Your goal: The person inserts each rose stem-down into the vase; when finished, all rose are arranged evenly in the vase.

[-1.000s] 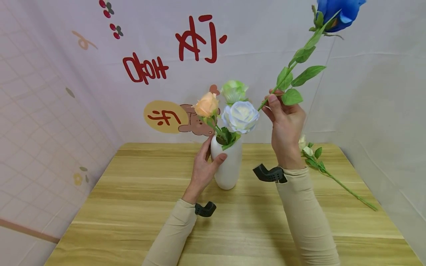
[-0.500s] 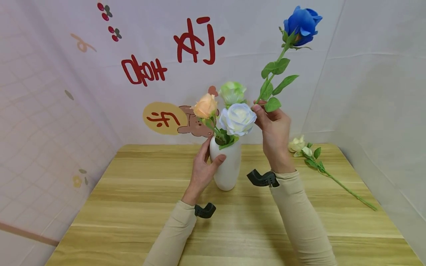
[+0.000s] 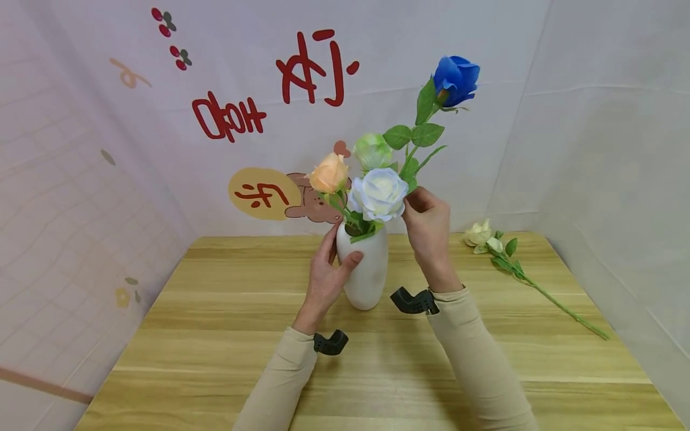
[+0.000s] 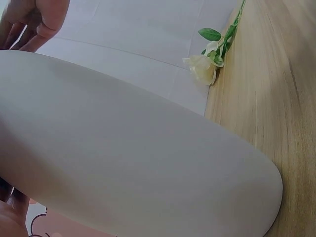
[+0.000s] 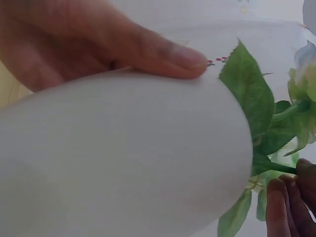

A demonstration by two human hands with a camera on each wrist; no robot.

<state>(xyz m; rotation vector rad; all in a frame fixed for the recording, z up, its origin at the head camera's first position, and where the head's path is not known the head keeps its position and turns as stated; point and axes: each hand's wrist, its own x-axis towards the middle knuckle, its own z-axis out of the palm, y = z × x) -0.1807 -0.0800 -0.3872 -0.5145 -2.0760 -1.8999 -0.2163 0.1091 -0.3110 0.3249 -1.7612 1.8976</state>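
A white vase stands on the table, holding a peach rose, a pale green rose and a pale blue-white rose. My left hand grips its left side, with the thumb across the front, as the right wrist view also shows. My right hand pinches the stem of a blue rose just right of the bouquet. The blossom leans up and right. In the right wrist view, the right fingertips are close to the vase mouth. The stem's lower end is hidden in the head view.
A cream rose with a long green stem lies on the right of the wooden table. Behind the table hangs a pale wall cloth with red characters and a cartoon bear.
My right hand has moved left and down with the blue rose, bringing its stem to the bouquet and making it more upright. The left hand keeps its hold on the vase.
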